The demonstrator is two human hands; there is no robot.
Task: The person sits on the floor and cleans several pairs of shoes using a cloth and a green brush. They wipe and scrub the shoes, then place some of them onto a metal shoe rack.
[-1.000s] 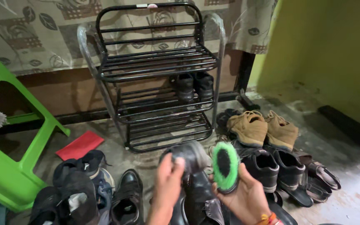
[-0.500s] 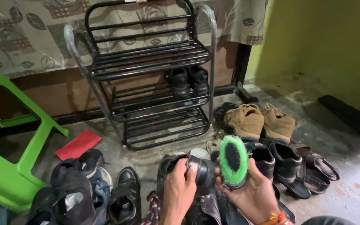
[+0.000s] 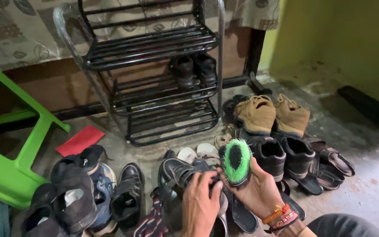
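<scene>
My left hand [image 3: 199,205] grips a black strapped shoe [image 3: 178,175] low in the middle of the view, fingers over its upper. My right hand [image 3: 259,191] holds a round brush with green and black bristles [image 3: 236,161], bristles facing up, just right of the shoe. Bracelets circle my right wrist. Both hands hover over a pile of footwear on the floor.
A black metal shoe rack [image 3: 154,70] stands ahead with a black pair [image 3: 194,70] on its middle shelf. Tan shoes [image 3: 270,114], black shoes [image 3: 281,156] and sandals [image 3: 334,162] lie right. More dark shoes [image 3: 80,193], a red cloth [image 3: 80,140] and a green plastic chair [image 3: 9,158] sit left.
The view has moved closer and lower. My left hand has lowered the black shoe toward the pile, and the brush stays beside it in my right hand.
</scene>
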